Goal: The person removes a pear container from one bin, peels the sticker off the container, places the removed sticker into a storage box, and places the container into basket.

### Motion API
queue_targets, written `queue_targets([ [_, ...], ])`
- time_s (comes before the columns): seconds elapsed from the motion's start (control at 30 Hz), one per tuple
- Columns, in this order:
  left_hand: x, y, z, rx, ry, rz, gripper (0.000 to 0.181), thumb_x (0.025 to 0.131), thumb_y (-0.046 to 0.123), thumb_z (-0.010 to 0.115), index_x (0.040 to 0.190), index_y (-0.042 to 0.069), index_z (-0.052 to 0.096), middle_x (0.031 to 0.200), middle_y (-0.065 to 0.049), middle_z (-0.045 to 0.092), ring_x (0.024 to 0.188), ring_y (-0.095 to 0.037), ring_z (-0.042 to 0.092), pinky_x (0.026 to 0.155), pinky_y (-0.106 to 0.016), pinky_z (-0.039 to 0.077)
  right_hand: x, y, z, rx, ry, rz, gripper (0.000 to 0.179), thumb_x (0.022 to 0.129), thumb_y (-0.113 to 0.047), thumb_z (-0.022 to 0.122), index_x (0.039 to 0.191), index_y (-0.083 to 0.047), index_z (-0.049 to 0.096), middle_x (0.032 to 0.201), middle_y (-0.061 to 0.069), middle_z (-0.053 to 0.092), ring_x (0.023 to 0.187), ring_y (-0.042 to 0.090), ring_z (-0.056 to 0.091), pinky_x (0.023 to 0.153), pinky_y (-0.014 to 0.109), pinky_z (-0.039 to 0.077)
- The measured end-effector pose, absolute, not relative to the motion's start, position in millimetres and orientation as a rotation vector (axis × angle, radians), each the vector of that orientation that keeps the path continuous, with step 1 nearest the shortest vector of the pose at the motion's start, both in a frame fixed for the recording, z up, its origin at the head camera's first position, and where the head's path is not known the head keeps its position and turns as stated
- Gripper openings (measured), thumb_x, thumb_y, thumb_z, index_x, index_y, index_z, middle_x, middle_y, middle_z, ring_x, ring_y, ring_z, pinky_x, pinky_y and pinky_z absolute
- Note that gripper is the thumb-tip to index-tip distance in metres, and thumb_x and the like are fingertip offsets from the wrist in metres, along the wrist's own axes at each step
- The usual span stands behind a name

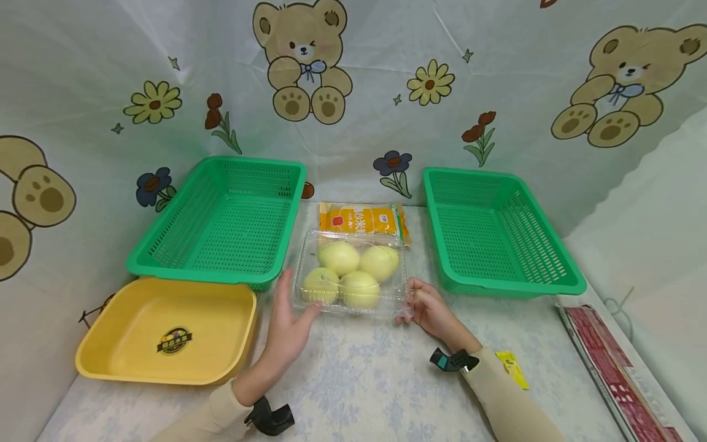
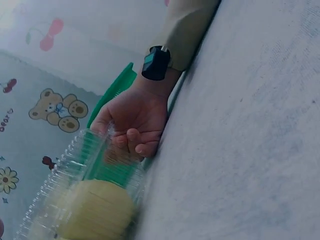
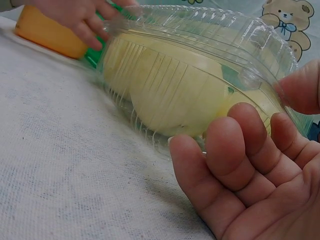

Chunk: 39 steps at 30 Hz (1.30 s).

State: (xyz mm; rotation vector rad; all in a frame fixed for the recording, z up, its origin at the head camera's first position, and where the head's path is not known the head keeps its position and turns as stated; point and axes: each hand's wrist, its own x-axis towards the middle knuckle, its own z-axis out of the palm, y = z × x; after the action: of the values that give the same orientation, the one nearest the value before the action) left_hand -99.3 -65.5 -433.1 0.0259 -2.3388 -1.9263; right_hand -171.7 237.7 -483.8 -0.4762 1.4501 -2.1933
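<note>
A clear plastic clamshell box (image 1: 353,307) with several pale yellow-green round fruits (image 1: 360,290) inside sits in the middle of the table, its lid down over them. My left hand (image 1: 288,334) is at the box's front left corner, fingers straight along the left side and thumb touching the front edge. At the front right corner my right hand (image 1: 433,312) pinches the plastic rim. In the right wrist view that hand's curled fingers (image 3: 225,150) lie close to the box's side, the thumb up at the lid edge.
Behind the box lies an orange food packet (image 1: 359,220). Green baskets stand at left (image 1: 212,273) and right (image 1: 513,287), with a yellow basin (image 1: 160,374) in front of the left one. A small yellow packet (image 1: 512,369) and a long red-and-white box (image 1: 613,374) lie at right.
</note>
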Motion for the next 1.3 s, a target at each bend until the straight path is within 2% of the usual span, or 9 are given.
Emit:
queue_targets([
  [0.27,-116,-66,-464,0.198,-2.134,-2.109,0.069,0.101,0.008,0.054,0.159,-0.005,0.019,0.168,-0.023,0.018,0.158,-0.039,0.012,0.123,-0.059,0.025,-172,238,-483,-0.479,1.458,-2.188,0.035,0.086,0.011,0.024,0.086,-0.015,0.048,0.071,-0.005,0.057,0.059,0.008,0.058,0.071,0.030,0.061],
  [0.43,-123,-69,-476,0.166,-2.078,-2.103,0.064,0.102,0.007,0.051,0.157,-0.010,0.023,0.166,-0.028,0.020,0.157,-0.042,0.015,0.126,-0.057,0.019,-171,238,-483,-0.474,1.452,-2.191,0.035,0.086,0.011,0.024,0.086,-0.014,0.048,0.070,-0.005,0.057,0.059,0.009,0.059,0.071,0.031,0.061],
  [0.63,-127,-71,-476,0.185,-2.083,-2.116,0.057,0.105,0.012,0.045,0.153,-0.014,0.030,0.162,-0.031,0.028,0.153,-0.043,0.025,0.125,-0.055,0.024,-172,238,-483,-0.482,1.436,-2.196,0.034,0.087,0.011,0.025,0.086,-0.014,0.048,0.070,-0.005,0.058,0.059,0.009,0.059,0.071,0.031,0.061],
  [0.93,-132,-70,-476,0.217,-2.064,-2.156,0.052,0.103,0.013,0.048,0.148,-0.013,0.041,0.156,-0.030,0.041,0.150,-0.040,0.034,0.125,-0.052,0.027,-172,238,-484,-0.497,1.422,-2.196,0.033,0.088,0.011,0.025,0.086,-0.013,0.048,0.071,-0.004,0.058,0.060,0.009,0.059,0.072,0.030,0.061],
  [1.1,-131,-68,-476,0.226,-2.077,-2.135,0.052,0.104,0.015,0.049,0.148,-0.012,0.041,0.156,-0.030,0.042,0.149,-0.041,0.035,0.124,-0.054,0.028,-171,238,-483,-0.498,1.428,-2.195,0.033,0.088,0.011,0.026,0.088,-0.013,0.049,0.072,-0.005,0.059,0.060,0.009,0.060,0.072,0.031,0.061],
  [1.3,-130,-68,-472,0.254,-2.069,-2.181,0.058,0.104,0.019,0.050,0.153,-0.010,0.034,0.160,-0.027,0.036,0.153,-0.039,0.029,0.126,-0.052,0.025,-170,237,-480,-0.490,1.434,-2.196,0.035,0.088,0.011,0.026,0.088,-0.014,0.050,0.072,-0.005,0.059,0.060,0.008,0.060,0.071,0.031,0.061],
])
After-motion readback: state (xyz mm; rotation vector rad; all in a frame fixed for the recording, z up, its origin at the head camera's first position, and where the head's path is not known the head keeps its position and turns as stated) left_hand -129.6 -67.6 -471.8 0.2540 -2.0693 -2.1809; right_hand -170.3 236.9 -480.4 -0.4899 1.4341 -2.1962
